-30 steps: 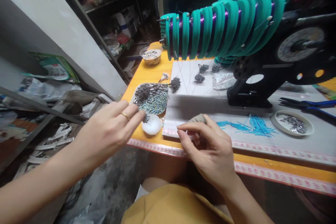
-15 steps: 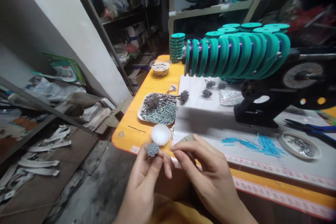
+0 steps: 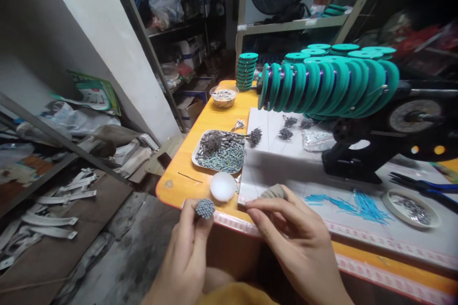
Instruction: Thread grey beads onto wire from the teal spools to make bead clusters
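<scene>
A tray (image 3: 194, 159) holds small parts (image 3: 223, 158) (left fingers (image 3: 186, 219) pinch a bundle (image 3: 205, 208)).

No wording, brand or whole number reads clearly at this workbench. Small red figures run along a pale tape (image 3: 379, 273) on the table's (image 3: 184, 152) front edge and along a second strip (image 3: 358, 236) on the board (image 3: 279, 164) above it, too blurred to make out. Markings ring the machine's (image 3: 352, 164) dial (image 3: 400, 115), likewise illegible.
</scene>
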The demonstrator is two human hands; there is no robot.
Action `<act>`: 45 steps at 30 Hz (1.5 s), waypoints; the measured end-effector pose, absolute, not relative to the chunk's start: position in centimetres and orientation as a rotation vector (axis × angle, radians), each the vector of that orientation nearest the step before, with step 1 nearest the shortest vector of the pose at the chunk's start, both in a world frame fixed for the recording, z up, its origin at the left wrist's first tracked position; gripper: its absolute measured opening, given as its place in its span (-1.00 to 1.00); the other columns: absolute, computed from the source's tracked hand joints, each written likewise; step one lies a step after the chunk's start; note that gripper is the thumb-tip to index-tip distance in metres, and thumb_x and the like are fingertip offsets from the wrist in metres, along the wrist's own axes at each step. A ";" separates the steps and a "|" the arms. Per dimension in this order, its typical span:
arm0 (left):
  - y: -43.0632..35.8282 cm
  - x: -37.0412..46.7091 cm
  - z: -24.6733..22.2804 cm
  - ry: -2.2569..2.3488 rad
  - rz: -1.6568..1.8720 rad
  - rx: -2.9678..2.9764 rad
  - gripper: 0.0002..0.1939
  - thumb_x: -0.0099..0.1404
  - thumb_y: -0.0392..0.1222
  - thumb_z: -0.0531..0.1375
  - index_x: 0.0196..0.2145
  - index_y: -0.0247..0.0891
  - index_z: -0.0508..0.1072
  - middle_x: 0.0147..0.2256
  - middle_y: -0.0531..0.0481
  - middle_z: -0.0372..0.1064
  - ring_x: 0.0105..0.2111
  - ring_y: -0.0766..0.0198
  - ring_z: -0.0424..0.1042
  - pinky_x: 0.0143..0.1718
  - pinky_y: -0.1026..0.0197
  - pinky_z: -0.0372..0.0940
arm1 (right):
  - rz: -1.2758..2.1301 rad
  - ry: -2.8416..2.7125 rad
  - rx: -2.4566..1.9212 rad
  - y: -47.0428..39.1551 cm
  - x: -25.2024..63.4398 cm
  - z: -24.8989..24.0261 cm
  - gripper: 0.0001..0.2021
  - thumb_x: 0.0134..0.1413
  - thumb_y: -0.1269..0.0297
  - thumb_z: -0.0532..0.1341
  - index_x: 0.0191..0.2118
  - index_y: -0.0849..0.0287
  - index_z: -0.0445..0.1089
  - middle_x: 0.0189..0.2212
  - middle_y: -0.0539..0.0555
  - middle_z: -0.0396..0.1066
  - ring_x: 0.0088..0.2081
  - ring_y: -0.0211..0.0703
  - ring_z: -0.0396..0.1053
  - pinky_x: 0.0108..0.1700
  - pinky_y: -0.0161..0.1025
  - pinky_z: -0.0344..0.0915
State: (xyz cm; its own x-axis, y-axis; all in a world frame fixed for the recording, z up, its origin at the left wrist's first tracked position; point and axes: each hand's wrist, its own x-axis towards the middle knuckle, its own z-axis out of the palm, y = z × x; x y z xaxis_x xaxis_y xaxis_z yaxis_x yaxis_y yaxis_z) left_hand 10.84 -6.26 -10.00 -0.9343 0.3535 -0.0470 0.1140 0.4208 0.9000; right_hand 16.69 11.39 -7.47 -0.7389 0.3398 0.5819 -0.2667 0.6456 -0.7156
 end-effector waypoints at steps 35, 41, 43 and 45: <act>-4.5 4.7 0.3 2.583 -1.167 2.550 -0.54 0.12 -0.50 -0.01 -0.24 -0.22 0.62 -0.21 -0.07 0.46 -0.18 0.23 0.41 -0.22 0.18 0.15 | 1.094 -2.073 -0.182 13.4 17.1 -9.9 -0.81 0.21 0.32 0.18 -0.25 0.17 0.56 -0.38 0.03 0.21 -0.33 -0.80 0.09 -0.25 -0.79 0.09; -3.9 5.1 -0.2 2.537 -1.213 2.565 -0.60 0.11 -0.46 0.02 -0.27 -0.22 0.60 -0.30 -0.06 0.44 -0.29 0.26 0.38 -0.26 0.20 0.16 | 1.101 -2.074 -0.187 13.3 17.3 -10.0 -0.82 0.22 0.31 0.18 -0.24 0.13 0.56 -0.38 0.02 0.21 -0.32 -0.80 0.09 -0.25 -0.78 0.08; -4.0 5.2 -0.3 2.512 -1.198 2.558 -0.60 0.11 -0.47 0.01 -0.31 -0.20 0.61 -0.29 -0.05 0.44 -0.28 0.25 0.40 -0.28 0.20 0.19 | 1.104 -2.076 -0.183 13.3 17.2 -10.0 -0.82 0.22 0.31 0.18 -0.24 0.15 0.56 -0.38 0.02 0.21 -0.32 -0.80 0.10 -0.25 -0.77 0.08; -4.2 5.3 -0.3 2.497 -1.186 2.566 -0.57 0.11 -0.47 -0.01 -0.31 -0.20 0.62 -0.27 -0.06 0.45 -0.25 0.23 0.43 -0.28 0.19 0.21 | 1.099 -2.073 -0.176 13.3 17.2 -9.9 -0.81 0.22 0.32 0.18 -0.25 0.18 0.56 -0.38 0.03 0.21 -0.32 -0.80 0.09 -0.25 -0.77 0.07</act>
